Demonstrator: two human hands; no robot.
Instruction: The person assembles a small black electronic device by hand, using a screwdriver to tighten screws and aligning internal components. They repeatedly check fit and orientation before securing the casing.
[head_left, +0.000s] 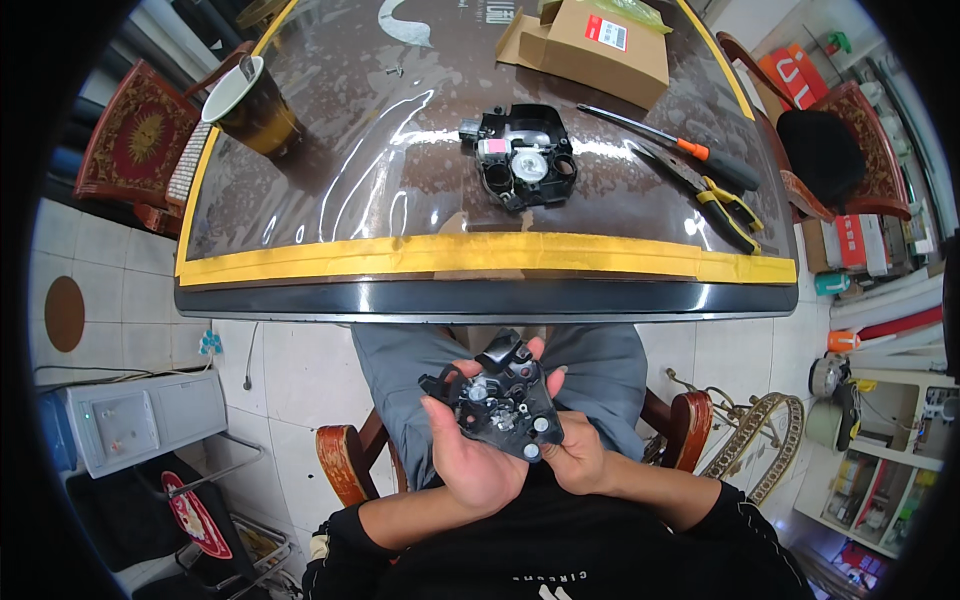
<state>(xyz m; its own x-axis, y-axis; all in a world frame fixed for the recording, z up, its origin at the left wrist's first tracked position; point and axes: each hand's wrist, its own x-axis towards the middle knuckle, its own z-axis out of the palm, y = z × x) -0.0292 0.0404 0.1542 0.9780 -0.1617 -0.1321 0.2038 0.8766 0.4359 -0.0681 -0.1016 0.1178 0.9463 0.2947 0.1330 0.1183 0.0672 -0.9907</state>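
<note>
Above my lap, both hands hold a black plastic mechanism housing [511, 408] with pale round gears and small metal parts on its upper face. My left hand [470, 468] cups it from below and the left side, with fingertips showing past its far edge. At its lower right corner, my right hand [582, 456] pinches the edge between thumb and curled fingers. A second black housing [525, 180], with a whitish gear and a pink patch, lies on the table in front of me.
On the taped table [330, 215] lie a screwdriver [728, 168] with an orange and black handle, yellow and black pliers [722, 214] and small screws [394, 70]. A cardboard box [610, 70] stands at the far right, a cup of dark drink [262, 120] at the left. Carved chairs flank the table.
</note>
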